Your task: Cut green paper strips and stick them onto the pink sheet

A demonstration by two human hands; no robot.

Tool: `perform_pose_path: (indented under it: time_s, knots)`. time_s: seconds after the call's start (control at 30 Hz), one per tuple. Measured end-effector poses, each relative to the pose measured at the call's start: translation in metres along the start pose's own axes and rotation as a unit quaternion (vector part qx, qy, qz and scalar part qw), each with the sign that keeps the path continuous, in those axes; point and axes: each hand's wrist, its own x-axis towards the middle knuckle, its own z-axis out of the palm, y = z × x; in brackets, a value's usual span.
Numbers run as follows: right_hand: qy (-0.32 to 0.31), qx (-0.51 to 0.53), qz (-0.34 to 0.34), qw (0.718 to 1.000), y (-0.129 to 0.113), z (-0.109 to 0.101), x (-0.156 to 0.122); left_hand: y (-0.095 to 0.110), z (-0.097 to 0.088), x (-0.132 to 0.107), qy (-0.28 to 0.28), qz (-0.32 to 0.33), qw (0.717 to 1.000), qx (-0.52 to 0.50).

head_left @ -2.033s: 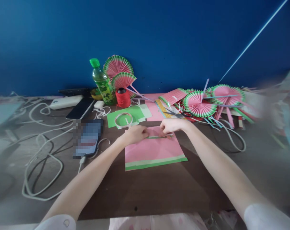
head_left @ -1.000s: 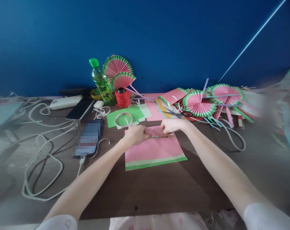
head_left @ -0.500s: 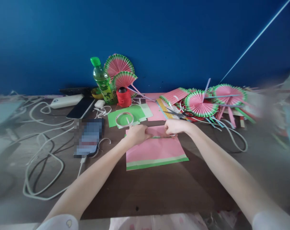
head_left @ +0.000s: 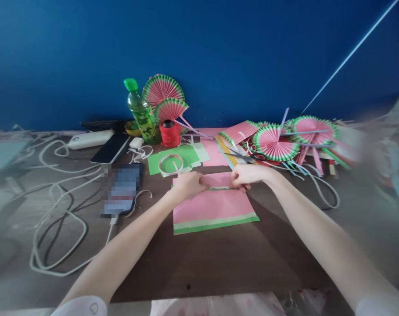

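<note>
Two pink sheets of paper lie on the dark table, the near pink sheet (head_left: 212, 206) overlapping the far pink sheet (head_left: 219, 179). The near one has a pale and green border along its front edge. A narrow green strip with a whitish line (head_left: 218, 188) runs along the seam between them. My left hand (head_left: 190, 184) has its fingers closed together on the left end of this seam. At the right end, my right hand (head_left: 250, 176) presses curled fingers on the paper. The undersides of both hands' fingers are hidden.
A tape roll (head_left: 170, 165) rests on green paper (head_left: 192, 153). Behind are a red thread spool (head_left: 169, 134) and a green-capped bottle (head_left: 140, 112). Scissors (head_left: 240, 155) and folded watermelon-coloured fans (head_left: 276, 142) lie back right. A phone (head_left: 123, 188) and white cable (head_left: 84, 219) are left.
My right hand has slid to the right along the seam, uncovering more of the whitish line. My left hand and the paper stay in place.
</note>
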Motion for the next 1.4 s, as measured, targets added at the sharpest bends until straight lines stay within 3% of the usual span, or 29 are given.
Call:
perform_pose_path:
  time_s: [0.2,0.4,0.77,1.0,1.27,1.4]
  knots:
    - [0.019,-0.016,0.032,0.999,-0.006,0.002,-0.002,0.000,0.000,0.000,0.005,0.003,1.000,-0.002]
    - [0.050,-0.002,0.030,0.998,0.006,0.006,-0.001,-0.001,0.000,0.000,0.001,-0.002,1.000,-0.014]
    - [0.013,-0.003,0.019,1.000,0.007,-0.001,-0.004,0.000,0.000,-0.001,0.006,-0.001,1.000,-0.017]
    - [0.067,-0.013,0.051,0.996,0.018,0.004,-0.004,0.000,0.000,-0.002,0.008,-0.004,1.000,-0.019]
    - [0.061,0.016,0.026,0.998,0.030,0.003,-0.006,-0.001,0.003,-0.001,0.019,-0.003,1.000,-0.018]
    - [0.017,0.045,0.000,0.999,0.037,-0.005,-0.013,-0.001,0.002,-0.002,0.016,0.005,1.000,-0.005]
